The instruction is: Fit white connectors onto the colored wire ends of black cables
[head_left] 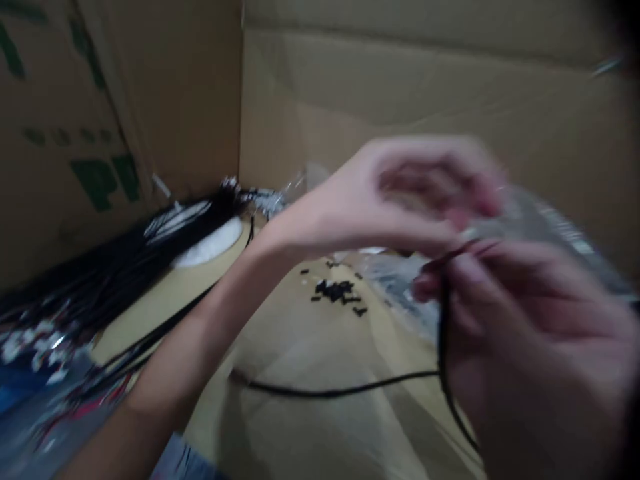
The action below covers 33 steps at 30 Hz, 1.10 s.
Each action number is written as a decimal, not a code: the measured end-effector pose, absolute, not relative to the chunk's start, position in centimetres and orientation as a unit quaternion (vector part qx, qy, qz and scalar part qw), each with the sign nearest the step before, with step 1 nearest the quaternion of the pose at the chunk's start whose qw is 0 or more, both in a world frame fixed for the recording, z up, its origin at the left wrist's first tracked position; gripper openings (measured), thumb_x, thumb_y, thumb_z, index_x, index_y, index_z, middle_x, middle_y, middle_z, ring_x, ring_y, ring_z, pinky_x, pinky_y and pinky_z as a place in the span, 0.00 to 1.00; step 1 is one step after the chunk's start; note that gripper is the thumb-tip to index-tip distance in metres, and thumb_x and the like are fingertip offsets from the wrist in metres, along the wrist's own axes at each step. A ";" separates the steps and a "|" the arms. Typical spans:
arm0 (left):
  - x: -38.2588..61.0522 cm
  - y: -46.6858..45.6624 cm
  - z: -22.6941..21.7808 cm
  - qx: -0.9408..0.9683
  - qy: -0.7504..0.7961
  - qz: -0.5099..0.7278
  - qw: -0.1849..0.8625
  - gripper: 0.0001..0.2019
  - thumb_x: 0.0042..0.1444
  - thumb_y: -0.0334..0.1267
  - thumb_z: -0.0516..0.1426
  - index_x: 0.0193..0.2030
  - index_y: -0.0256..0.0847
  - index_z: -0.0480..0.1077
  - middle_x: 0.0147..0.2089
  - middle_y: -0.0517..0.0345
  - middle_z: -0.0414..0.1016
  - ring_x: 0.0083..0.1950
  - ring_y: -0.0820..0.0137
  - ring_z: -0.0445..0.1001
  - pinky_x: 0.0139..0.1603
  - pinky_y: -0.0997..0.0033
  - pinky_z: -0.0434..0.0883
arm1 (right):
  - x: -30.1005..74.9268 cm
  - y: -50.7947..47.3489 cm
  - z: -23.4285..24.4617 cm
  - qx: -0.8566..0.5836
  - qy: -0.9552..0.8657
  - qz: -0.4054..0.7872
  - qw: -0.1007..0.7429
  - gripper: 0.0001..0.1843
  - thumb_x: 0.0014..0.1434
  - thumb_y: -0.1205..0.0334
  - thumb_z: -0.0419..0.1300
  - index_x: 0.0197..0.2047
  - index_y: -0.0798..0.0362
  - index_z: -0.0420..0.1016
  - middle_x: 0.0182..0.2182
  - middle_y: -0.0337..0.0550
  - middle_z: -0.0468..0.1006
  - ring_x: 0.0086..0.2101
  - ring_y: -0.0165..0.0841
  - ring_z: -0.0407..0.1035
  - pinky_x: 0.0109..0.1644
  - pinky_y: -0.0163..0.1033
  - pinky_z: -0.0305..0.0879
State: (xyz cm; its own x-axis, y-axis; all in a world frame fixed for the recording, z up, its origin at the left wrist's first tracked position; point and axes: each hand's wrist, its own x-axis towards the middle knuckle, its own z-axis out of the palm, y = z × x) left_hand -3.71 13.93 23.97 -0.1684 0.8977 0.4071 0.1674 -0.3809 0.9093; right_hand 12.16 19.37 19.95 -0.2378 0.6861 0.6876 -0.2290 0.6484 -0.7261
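Forearm [210, 333] stretched across, our left hand [365, 207] curls half open by one black cable [443, 327]; we cannot tell whether it grips. Our right hand [530, 340] pinches that cable, right of one blurred, uncountable pile of small black pieces [336, 291].

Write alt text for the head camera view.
A person's right hand pinches a black cable, with the left hand close by. Small black pieces lie on a tan surface, dark cables at left, cardboard behind. The picture is blurred.
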 end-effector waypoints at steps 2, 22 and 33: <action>-3.3 14.6 25.5 0.641 0.354 0.588 0.344 0.10 0.48 0.22 0.66 0.33 0.39 0.73 0.30 0.67 0.75 0.33 0.78 0.76 0.37 0.81 0.75 | 12.5 18.8 20.8 -0.115 -0.666 0.446 0.586 0.05 0.60 0.69 0.64 0.39 0.50 0.78 0.28 0.36 0.78 0.27 0.24 0.74 0.33 0.27 0.73; 5.0 9.2 26.1 0.600 0.340 0.707 0.153 0.09 0.52 0.30 0.66 0.38 0.50 0.77 0.34 0.66 0.77 0.31 0.77 0.79 0.32 0.84 0.79 | 17.4 14.9 25.1 0.003 -0.580 0.576 0.576 0.03 0.56 0.71 0.66 0.33 0.53 0.78 0.30 0.38 0.78 0.28 0.23 0.75 0.34 0.24 0.74; 4.0 7.7 27.1 0.612 0.270 0.728 0.149 0.11 0.53 0.25 0.63 0.34 0.47 0.81 0.24 0.65 0.78 0.23 0.77 0.77 0.25 0.87 0.75 | 17.3 11.3 26.6 -0.064 -0.643 0.484 0.590 0.04 0.59 0.67 0.63 0.32 0.55 0.76 0.24 0.39 0.79 0.27 0.26 0.77 0.35 0.27 0.76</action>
